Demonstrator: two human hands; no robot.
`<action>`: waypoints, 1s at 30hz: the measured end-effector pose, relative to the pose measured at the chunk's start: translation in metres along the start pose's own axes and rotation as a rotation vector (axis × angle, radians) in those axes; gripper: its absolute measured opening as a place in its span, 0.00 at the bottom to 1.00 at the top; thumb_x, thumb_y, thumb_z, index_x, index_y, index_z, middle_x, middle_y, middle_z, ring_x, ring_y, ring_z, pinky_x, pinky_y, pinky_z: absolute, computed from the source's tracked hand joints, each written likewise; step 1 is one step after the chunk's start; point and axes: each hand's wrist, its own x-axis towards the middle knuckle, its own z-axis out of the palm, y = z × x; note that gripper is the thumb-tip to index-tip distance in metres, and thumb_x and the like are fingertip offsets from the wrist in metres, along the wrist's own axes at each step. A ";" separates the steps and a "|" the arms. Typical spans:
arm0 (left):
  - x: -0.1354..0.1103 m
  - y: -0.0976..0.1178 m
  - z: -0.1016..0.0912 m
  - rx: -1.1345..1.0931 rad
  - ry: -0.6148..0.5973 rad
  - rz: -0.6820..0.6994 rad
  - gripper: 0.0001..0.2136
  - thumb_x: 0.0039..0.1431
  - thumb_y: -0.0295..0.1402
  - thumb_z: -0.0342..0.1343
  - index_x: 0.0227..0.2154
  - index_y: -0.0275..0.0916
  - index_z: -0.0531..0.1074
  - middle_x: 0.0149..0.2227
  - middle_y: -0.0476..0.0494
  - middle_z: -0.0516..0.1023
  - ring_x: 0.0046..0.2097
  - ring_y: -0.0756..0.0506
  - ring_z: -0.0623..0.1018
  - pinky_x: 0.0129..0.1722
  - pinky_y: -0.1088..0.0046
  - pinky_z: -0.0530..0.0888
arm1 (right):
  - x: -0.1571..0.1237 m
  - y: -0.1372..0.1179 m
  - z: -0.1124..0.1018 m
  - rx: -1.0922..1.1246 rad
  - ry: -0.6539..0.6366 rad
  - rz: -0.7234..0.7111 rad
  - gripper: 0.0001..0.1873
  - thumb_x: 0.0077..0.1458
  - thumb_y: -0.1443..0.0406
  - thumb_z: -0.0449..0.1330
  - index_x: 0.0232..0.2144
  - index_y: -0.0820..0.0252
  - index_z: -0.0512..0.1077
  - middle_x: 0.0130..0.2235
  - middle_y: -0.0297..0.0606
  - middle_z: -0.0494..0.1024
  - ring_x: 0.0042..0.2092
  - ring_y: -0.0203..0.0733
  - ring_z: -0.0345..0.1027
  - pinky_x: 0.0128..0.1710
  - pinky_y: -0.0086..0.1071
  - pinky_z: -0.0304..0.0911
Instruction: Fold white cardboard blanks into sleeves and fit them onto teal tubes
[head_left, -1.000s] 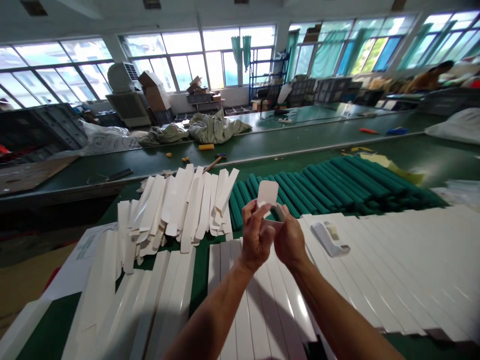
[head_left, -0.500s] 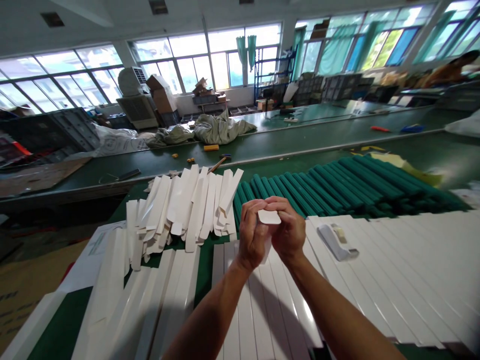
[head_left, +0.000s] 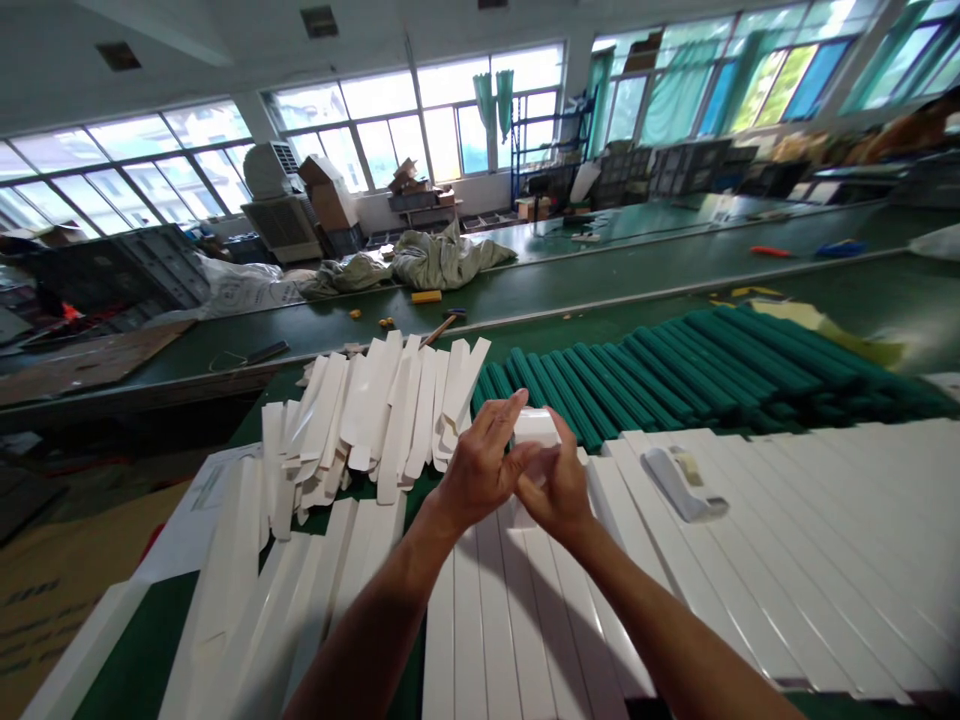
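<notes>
White card (head_left: 537,428), just one, sits over the worktop (head_left: 127,630). Right hand (head_left: 561,487) curled round it, gripping; left hand (head_left: 480,470) half open, thumb against it. One tape dispenser (head_left: 679,482) sits on white strips (head_left: 780,560) to the right.

White strips (head_left: 495,630) beside dark green rolls (head_left: 637,375)

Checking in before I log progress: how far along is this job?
Looks done: the loose pile of narrow white strips. In hand: a small white piece between the left hand and right hand. Seemingly left: the long flat white strips in rows, and the green rolls, though how many remain is unclear.
</notes>
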 end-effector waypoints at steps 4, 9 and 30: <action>0.007 0.000 -0.008 0.032 -0.059 -0.017 0.20 0.67 0.35 0.48 0.60 0.36 0.63 0.43 0.36 0.72 0.45 0.44 0.73 0.43 0.63 0.77 | 0.000 0.000 0.007 -0.105 0.023 0.040 0.37 0.53 0.59 0.60 0.61 0.63 0.52 0.47 0.50 0.75 0.41 0.52 0.75 0.35 0.42 0.74; 0.015 0.001 -0.018 -0.007 -0.193 -0.023 0.17 0.68 0.33 0.46 0.57 0.40 0.67 0.41 0.40 0.72 0.43 0.47 0.75 0.42 0.65 0.78 | 0.002 0.001 0.007 -0.143 -0.012 -0.014 0.37 0.53 0.63 0.58 0.61 0.64 0.50 0.47 0.51 0.75 0.45 0.54 0.74 0.38 0.44 0.74; 0.027 0.017 -0.031 0.239 -0.402 0.115 0.17 0.66 0.29 0.43 0.53 0.30 0.68 0.60 0.32 0.68 0.64 0.40 0.65 0.61 0.56 0.68 | 0.005 0.006 0.010 -0.056 -0.071 -0.066 0.39 0.53 0.61 0.59 0.62 0.64 0.48 0.47 0.52 0.74 0.45 0.53 0.73 0.40 0.44 0.73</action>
